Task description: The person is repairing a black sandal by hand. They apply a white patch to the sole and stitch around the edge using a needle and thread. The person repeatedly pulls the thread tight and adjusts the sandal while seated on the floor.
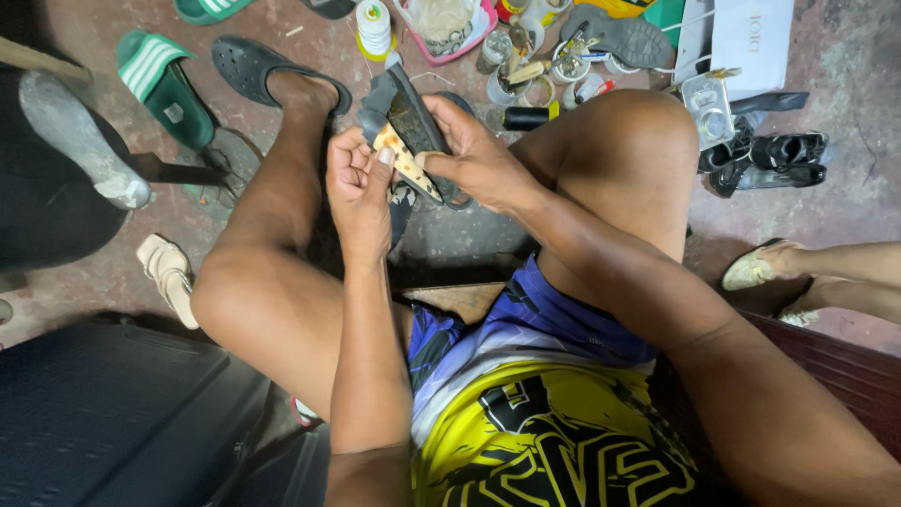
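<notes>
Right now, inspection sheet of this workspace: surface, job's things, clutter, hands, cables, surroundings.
Surface: worn reddish concrete floor.
Job's things: dark shoe with pale insole, held between the knees.
Clutter: green slides, thread spool, tins and jars, grey sole, white bag, black heeled sandal.
Hands: left hand pinches the insole edge; right hand grips the shoe.
Cables: nothing seen.
Surroundings: another person's feet at right; beige shoe at left.

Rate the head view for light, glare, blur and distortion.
Head view: soft, even light, with no harsh glare; the left hand, right hand and the dark shoe sole they hold look sharp; wide-lens stretch enlarges the knees and forearms; the dark case at lower left is dim and detail-poor.
</notes>
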A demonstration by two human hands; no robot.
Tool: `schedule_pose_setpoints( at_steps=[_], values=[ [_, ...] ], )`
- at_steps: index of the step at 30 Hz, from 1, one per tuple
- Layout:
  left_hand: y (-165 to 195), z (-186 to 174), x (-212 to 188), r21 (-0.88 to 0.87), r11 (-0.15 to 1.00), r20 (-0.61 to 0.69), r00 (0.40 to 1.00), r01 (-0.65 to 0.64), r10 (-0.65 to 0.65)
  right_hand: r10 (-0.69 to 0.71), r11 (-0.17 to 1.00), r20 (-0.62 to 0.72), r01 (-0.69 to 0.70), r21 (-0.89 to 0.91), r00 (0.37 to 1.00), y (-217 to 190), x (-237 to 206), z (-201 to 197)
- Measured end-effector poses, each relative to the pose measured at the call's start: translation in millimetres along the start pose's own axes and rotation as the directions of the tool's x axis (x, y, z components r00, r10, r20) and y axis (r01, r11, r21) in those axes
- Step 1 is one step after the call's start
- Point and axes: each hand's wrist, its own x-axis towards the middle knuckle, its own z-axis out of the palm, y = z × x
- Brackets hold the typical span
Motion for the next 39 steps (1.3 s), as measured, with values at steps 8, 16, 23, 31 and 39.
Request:
schedule_pose_setpoints(
  at_steps=[8,16,23,31,39],
  values=[
    [31,31,-12,0.575,0.807,0.089,0.991,-0.134,0.101,-0.141,0.984,-0.177,0.157,0.081,0.974,6,8,-17],
    [16,24,-9,0.568,0.823,-0.002,1.0,0.012,-0.013,-0.047,0.961,-0.184,0.094,0.26,0.982,4,10,-23],
    [9,7,-6,0.357,0.924,-0.035,0.99,0.141,-0.137,0.117,0.956,-0.077,-0.091,0.28,0.99,-8,2,-17],
    [19,18,-12,0.584,0.809,-0.032,0.998,0.069,-0.062,0.229,0.954,-0.061,-0.212,0.21,0.972,-2,2,-19],
    [25,18,-10,0.224,0.97,0.028,0.994,0.098,-0.107,-0.004,0.967,-0.042,0.015,0.255,0.999,-3,6,-17]
  ],
)
